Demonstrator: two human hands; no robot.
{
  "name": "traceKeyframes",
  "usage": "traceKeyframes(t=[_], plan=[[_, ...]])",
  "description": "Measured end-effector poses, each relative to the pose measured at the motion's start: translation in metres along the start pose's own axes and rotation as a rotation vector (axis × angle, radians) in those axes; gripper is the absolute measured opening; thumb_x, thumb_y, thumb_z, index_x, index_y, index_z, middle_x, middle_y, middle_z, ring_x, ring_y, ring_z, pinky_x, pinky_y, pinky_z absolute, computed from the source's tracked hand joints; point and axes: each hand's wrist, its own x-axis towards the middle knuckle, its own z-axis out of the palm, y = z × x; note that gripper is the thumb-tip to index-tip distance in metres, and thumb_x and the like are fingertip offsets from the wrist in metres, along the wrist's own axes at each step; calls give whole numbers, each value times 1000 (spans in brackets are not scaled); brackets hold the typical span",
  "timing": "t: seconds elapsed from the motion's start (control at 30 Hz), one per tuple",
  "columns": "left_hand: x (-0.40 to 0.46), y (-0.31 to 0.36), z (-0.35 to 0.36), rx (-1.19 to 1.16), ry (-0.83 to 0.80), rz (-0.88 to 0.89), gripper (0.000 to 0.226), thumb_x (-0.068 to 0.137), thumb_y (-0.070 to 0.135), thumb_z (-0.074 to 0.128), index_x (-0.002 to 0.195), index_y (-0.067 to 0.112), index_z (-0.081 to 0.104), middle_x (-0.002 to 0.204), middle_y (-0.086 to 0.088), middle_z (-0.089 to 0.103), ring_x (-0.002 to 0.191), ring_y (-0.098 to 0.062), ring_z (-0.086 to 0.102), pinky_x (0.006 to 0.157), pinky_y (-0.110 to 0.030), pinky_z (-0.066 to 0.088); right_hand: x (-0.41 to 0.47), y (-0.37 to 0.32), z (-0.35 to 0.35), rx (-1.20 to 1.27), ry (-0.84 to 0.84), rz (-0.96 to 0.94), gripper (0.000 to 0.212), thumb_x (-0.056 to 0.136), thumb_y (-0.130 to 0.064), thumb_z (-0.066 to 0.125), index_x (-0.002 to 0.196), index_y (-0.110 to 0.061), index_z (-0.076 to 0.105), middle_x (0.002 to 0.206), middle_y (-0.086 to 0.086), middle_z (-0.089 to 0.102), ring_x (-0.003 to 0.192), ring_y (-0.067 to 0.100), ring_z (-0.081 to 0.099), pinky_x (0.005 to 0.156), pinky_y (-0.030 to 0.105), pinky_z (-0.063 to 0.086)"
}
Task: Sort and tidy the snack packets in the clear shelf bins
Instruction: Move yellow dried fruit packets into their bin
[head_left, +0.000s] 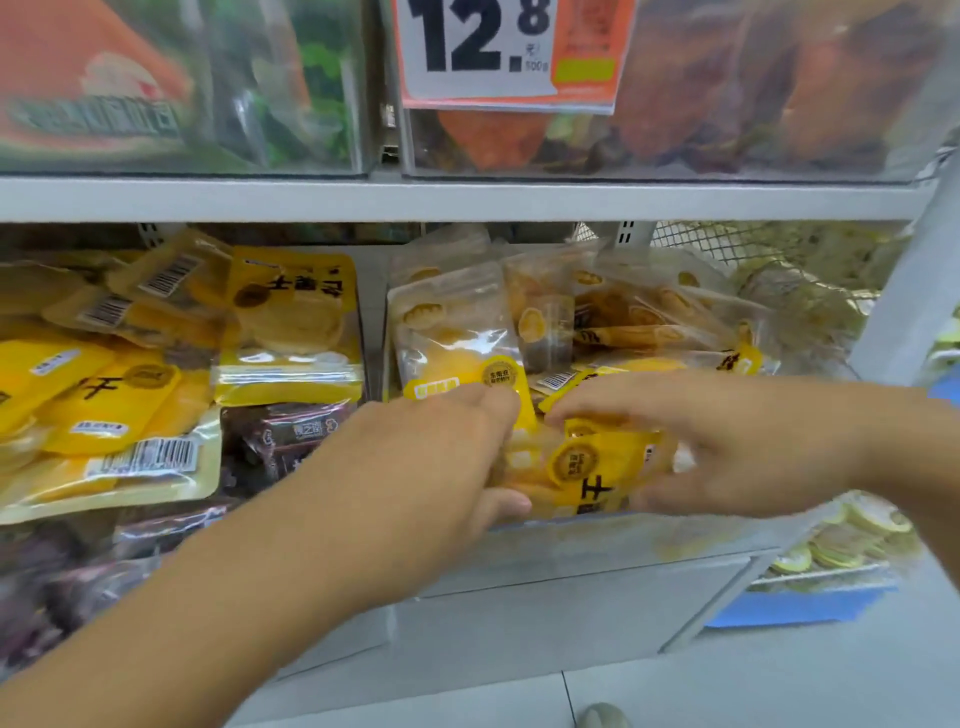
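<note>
Left hand (447, 457) and right hand (691, 441) both gripping one yellow packet (592, 467) at front lip of right clear bin (597, 540), thumbs under, fingers over.

Risk, judging: packet slick, could be slipping over lip; neighbouring upright packet (457, 343) leaning, might be toppling.

Count: two hands, one held packet; dark packets (291, 436) mixing into yellow in left bin; loose packets too jumbled for counting.

Grey shelf (467, 200) carries clear bins (623, 540) heaped with yellow snack packets (291, 312).
</note>
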Motion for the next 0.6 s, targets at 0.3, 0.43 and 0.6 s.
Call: traceKeyframes(t=[0.3,0.43,0.6], plan=[[-16,20,7,81,-131,68,35,103,53,29,87,31,6,96,8,26,88,-15,38,77,-34,38,21,-44,8,-221,-227,137,59,83,-78,43,112,-28,50,111,-11,50,110,10,44,101,38,43],[-23,19,2,40,-134,69,29,99,54,33,93,32,14,103,11,35,92,-12,40,81,-34,42,8,-47,9,-29,-132,114,83,73,-91,31,120,-28,57,116,-7,59,115,8,52,101,41,46],[5,-9,-22,-383,278,-36,45,91,54,37,82,20,66,78,3,66,76,-17,62,69,-42,51,12,2,-16,-8,638,284,31,98,-38,53,100,-16,74,89,0,73,86,17,66,83,43,54]])
